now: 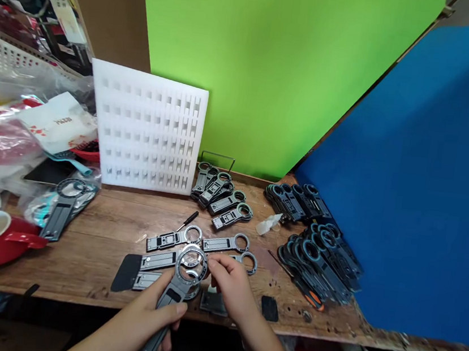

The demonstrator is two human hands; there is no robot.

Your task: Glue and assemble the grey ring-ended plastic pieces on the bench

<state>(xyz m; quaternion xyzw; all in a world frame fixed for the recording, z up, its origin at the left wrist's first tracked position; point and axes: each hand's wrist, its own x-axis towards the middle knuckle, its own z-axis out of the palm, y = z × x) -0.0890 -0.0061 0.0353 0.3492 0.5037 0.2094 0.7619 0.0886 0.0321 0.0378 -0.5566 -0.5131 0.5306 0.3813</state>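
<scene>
In the head view, the left hand (pixel 150 306) closes thumb and fingers around the handle of a grey ring-ended bracket (pixel 171 295) above the near edge of the wooden bench (pixel 94 238), apparently steadying it for the right hand (pixel 230 284). That one's fingertips gather by the ring's right rim (whether they pinch anything, I cannot tell). Its long axis slants, ring pointing away and slightly rightward. Similar brackets (pixel 220 244) lie beyond, seemingly spread for reach.
</scene>
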